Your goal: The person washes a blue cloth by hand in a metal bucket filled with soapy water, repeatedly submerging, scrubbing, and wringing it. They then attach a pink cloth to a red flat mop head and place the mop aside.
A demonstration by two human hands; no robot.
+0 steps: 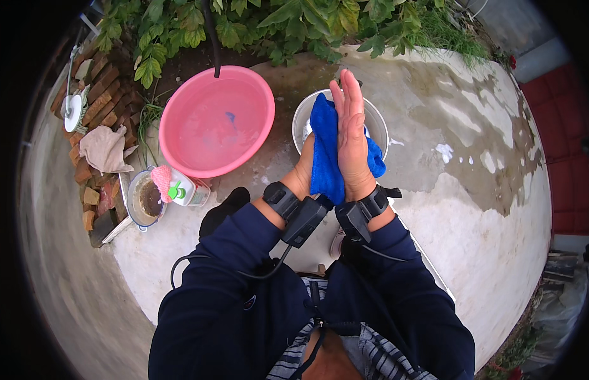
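The pink basin (206,171) lies at ten o'clock from the left hand (304,168), whose fingers the blue cloth (325,152) hides, so its grip cannot be told. The cloth stands between the palms, long axis six to twelve o'clock, a flap toward three; the right hand (352,149) is flat, fingers straight toward twelve.

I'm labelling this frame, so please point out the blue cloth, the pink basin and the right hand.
Blue cloth (326,151): head view, on the part between the two hands.
Pink basin (209,173): head view, on its near rim.
Right hand (353,147): head view, on its thumb side.
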